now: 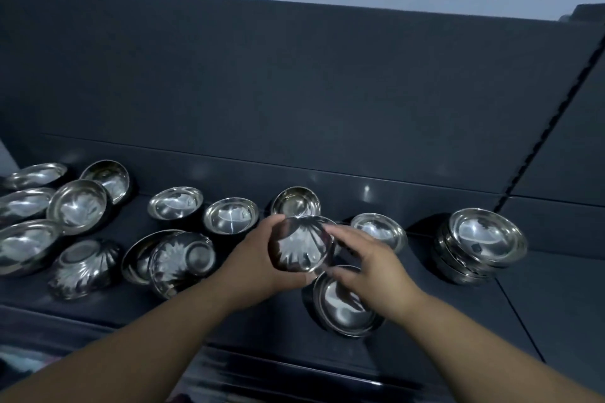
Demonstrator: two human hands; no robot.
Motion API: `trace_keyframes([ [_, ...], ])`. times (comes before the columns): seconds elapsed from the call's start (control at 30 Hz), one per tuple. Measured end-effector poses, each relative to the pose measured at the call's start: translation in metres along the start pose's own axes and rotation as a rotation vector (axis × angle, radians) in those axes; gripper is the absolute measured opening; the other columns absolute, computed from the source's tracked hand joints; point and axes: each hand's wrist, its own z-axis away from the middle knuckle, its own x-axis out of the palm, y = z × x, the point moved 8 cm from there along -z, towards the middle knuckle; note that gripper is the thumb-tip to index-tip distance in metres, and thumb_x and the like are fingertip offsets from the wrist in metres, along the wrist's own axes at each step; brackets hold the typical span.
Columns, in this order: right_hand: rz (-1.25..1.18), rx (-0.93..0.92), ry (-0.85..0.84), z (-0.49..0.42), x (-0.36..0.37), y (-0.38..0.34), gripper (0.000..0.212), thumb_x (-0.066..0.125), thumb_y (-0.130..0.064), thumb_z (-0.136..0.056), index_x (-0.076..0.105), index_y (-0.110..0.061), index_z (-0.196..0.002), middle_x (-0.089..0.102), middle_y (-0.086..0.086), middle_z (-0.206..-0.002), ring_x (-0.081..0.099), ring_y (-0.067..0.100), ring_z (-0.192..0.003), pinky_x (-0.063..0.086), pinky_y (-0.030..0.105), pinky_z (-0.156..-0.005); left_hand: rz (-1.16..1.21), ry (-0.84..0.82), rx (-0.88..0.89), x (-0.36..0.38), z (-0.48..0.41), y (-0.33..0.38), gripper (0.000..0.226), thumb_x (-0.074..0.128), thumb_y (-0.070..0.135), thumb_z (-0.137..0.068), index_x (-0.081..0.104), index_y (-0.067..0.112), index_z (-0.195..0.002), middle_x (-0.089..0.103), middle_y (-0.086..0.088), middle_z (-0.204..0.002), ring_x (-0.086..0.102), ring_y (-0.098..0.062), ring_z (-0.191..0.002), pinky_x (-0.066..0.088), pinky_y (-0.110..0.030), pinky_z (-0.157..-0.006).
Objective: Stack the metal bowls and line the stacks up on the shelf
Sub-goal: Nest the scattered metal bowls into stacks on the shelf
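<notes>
My left hand (253, 263) grips a small fluted metal bowl (299, 244), held tilted above the dark shelf (327, 180). My right hand (370, 267) touches the bowl's right rim with loosely spread fingers. Just below my hands sits a short stack of bowls (343, 303). A taller stack (479, 244) stands at the right. Single bowls lie behind my hands, one (296, 201) partly hidden, another (381, 229) to the right.
Several loose bowls crowd the shelf's left half, some upright (77, 206), some overturned (83, 268) or leaning (178, 262). Two upright bowls (230, 214) stand mid-shelf. A dark back panel (294, 91) rises behind. The shelf's front edge (229, 347) runs under my forearms.
</notes>
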Motion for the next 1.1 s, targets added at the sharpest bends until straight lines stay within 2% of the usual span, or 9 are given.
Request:
trace_keyframes([
  [0.1, -0.088, 0.020, 0.101, -0.007, -0.021, 0.003, 0.059, 0.065, 0.001, -0.082, 0.061, -0.034, -0.129, 0.066, -0.015, -0.121, 0.059, -0.005, -0.112, 0.044, 0.016, -0.100, 0.121, -0.076, -0.025, 0.014, -0.007, 0.015, 0.091, 0.089, 0.038, -0.061, 0.038, 0.041, -0.136, 0.055, 0.026, -0.120, 0.055, 0.008, -0.107, 0.048, -0.022, -0.096],
  [0.23, -0.035, 0.155, 0.227, -0.007, -0.041, 0.017, 0.037, 0.064, -0.014, -0.089, 0.068, -0.034, -0.119, 0.070, -0.022, -0.089, 0.065, -0.008, -0.080, 0.050, 0.007, -0.076, 0.215, -0.001, -0.035, 0.021, -0.010, 0.018, 0.062, 0.077, 0.056, -0.066, 0.047, 0.051, -0.119, 0.064, 0.024, -0.112, 0.062, 0.008, -0.101, 0.048, -0.020, -0.092],
  [0.4, -0.055, 0.236, 0.233, -0.005, -0.048, 0.026, 0.013, 0.066, -0.025, -0.090, 0.077, -0.031, -0.090, 0.071, -0.008, -0.063, 0.058, -0.001, -0.050, 0.044, 0.008, -0.055, 0.233, 0.006, -0.008, 0.022, -0.006, 0.016, 0.043, 0.074, 0.021, -0.083, 0.058, 0.047, -0.113, 0.069, 0.022, -0.107, 0.067, 0.001, -0.099, 0.052, -0.027, -0.091],
  [0.5, -0.120, 0.288, 0.202, -0.005, -0.048, 0.036, 0.018, 0.064, -0.042, -0.088, 0.076, -0.030, -0.094, 0.072, -0.015, -0.067, 0.066, -0.002, -0.062, 0.052, 0.015, -0.068, 0.215, 0.056, -0.071, 0.018, -0.012, 0.011, 0.035, 0.067, 0.016, -0.086, 0.063, 0.042, -0.108, 0.072, 0.017, -0.100, 0.068, 0.001, -0.092, 0.053, -0.027, -0.088],
  [0.63, -0.059, 0.435, 0.276, -0.003, -0.056, 0.079, 0.036, 0.053, -0.052, -0.091, 0.070, -0.026, -0.108, 0.073, -0.008, -0.096, 0.066, 0.012, -0.095, 0.046, 0.025, -0.084, 0.297, 0.083, -0.234, 0.023, -0.020, -0.007, 0.037, 0.062, 0.039, -0.073, 0.067, 0.032, -0.109, 0.074, 0.007, -0.097, 0.071, -0.016, -0.090, 0.056, -0.048, -0.087],
  [0.8, -0.033, 0.713, 0.250, 0.006, -0.048, 0.137, 0.058, 0.062, -0.042, -0.089, 0.044, -0.013, -0.137, 0.058, 0.012, -0.128, 0.054, 0.031, -0.120, 0.043, 0.033, -0.094, 0.342, 0.078, -0.352, 0.033, -0.018, -0.023, 0.015, 0.059, 0.021, -0.090, 0.069, 0.020, -0.102, 0.074, -0.007, -0.095, 0.072, -0.027, -0.085, 0.061, -0.041, -0.073],
  [0.93, -0.441, 0.953, 0.285, 0.013, -0.025, 0.169, 0.051, 0.066, -0.031, -0.087, 0.048, -0.010, -0.130, 0.064, 0.011, -0.111, 0.066, 0.033, -0.096, 0.056, 0.043, -0.084, 0.388, 0.018, -0.408, 0.041, -0.010, -0.026, 0.015, 0.059, 0.021, -0.093, 0.068, 0.013, -0.102, 0.073, -0.019, -0.091, 0.071, -0.027, -0.070, 0.056, -0.034, -0.060],
  [1.03, -0.701, 1.025, 0.268, 0.012, -0.013, 0.170, 0.015, 0.057, -0.012, -0.094, 0.056, -0.005, -0.107, 0.067, 0.013, -0.083, 0.065, 0.026, -0.068, 0.057, 0.028, -0.052, 0.379, -0.017, -0.432, 0.046, -0.003, -0.025, 0.016, 0.059, 0.022, -0.093, 0.069, 0.013, -0.102, 0.072, -0.020, -0.094, 0.070, -0.024, -0.069, 0.055, -0.030, -0.056],
  [1.1, -0.749, 1.041, 0.274, 0.014, -0.012, 0.170, 0.017, 0.052, -0.007, -0.095, 0.058, 0.000, -0.109, 0.067, 0.015, -0.080, 0.064, 0.023, -0.062, 0.053, 0.022, -0.041, 0.364, -0.015, -0.430, 0.047, 0.000, -0.024, 0.014, 0.059, 0.022, -0.093, 0.070, 0.016, -0.098, 0.073, -0.017, -0.096, 0.069, -0.019, -0.069, 0.054, -0.026, -0.053],
])
